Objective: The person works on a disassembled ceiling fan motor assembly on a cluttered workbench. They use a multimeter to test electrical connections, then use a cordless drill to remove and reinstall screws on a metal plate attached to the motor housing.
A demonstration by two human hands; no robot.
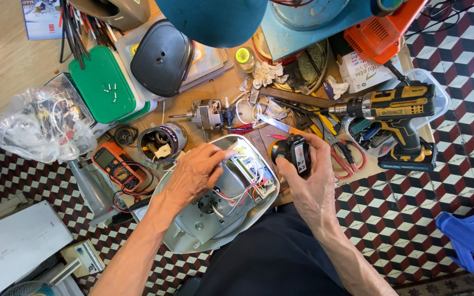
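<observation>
A grey plastic appliance base (185,233) lies open on my lap, with red and white wires (237,194) and a small circuit board inside. My left hand (193,172) rests on it, its fingertips pinching a wire near the upper edge of the housing. My right hand (308,181) holds a small black cylindrical tool with a yellow end (291,153) just right of the base, tip pointing toward the wiring.
An orange multimeter (115,164) lies at left with its leads. A small motor (207,114), a yellow-black cordless drill (399,118), red-handled pliers (346,156), a green lid (102,82), a black cover (163,57) and a bag of wires (42,126) crowd the wooden table. A blue stool (470,235) stands at right.
</observation>
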